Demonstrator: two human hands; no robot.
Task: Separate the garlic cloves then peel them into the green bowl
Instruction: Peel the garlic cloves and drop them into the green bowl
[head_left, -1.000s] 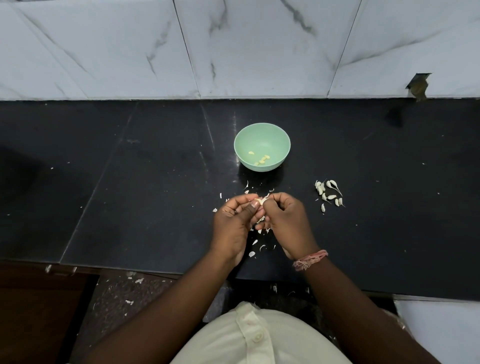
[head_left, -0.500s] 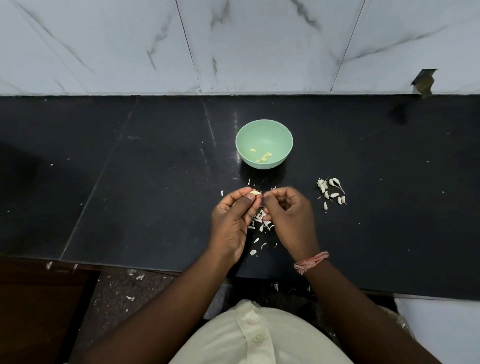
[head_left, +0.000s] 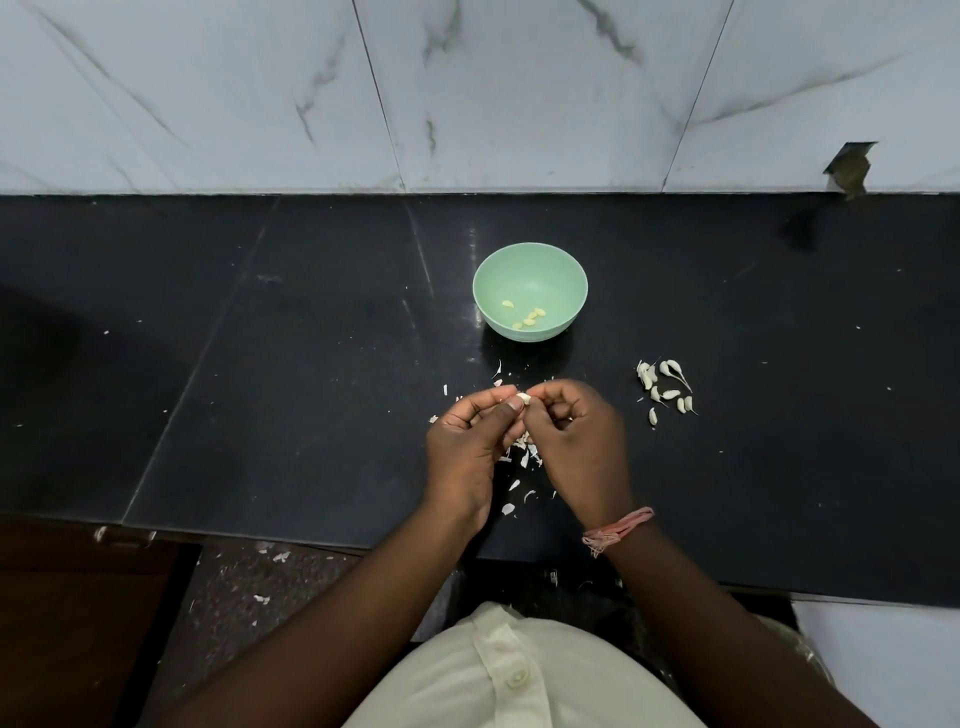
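clove: our left hand (head_left: 470, 441) and right hand (head_left: 576, 441) pinch one small white garlic clove (head_left: 523, 398) together, peeling it.
place: just before the round green plastic bowl (head_left: 558, 270), for short drops.

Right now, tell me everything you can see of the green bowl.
The green bowl is a small, round, pale mint bowl, smooth and matte, plastic by the look of it. It stands upright on the black counter, beyond the hands and apart from them. Inside, near its bottom, lie a few yellowish peeled cloves, one a little apart from the rest. Nothing else touches it; papery skin scraps lie on the counter in front of it.
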